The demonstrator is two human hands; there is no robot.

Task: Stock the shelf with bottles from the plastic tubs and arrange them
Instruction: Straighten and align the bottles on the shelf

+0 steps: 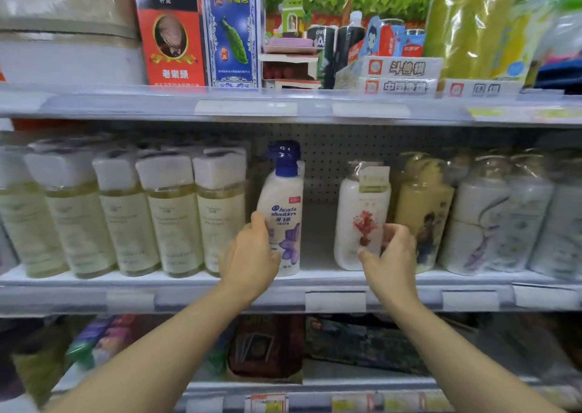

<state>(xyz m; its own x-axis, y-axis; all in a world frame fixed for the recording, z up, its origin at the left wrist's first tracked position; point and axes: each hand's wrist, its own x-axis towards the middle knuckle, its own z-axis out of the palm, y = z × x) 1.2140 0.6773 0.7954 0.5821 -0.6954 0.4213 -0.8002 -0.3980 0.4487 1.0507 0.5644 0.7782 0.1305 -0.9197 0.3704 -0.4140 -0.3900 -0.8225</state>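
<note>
While pale bottles point(176, 211) crowd left — shampoo bottle point(283, 205) upright.

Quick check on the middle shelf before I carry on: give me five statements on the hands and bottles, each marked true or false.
1. The left hand grips the blue-capped bottle. True.
2. That bottle lies on its side. False: it stands upright on the middle shelf.
3. The right hand is at the white bottle with the red flower. True; its fingers curl at the bottle's lower front.
4. The blue-capped bottle touches the red-flower bottle. False: an open gap with bare shelf lies between them.
5. The bottles left of the blue-capped one have blue caps too. False: the row of pale bottles has white caps.
</note>
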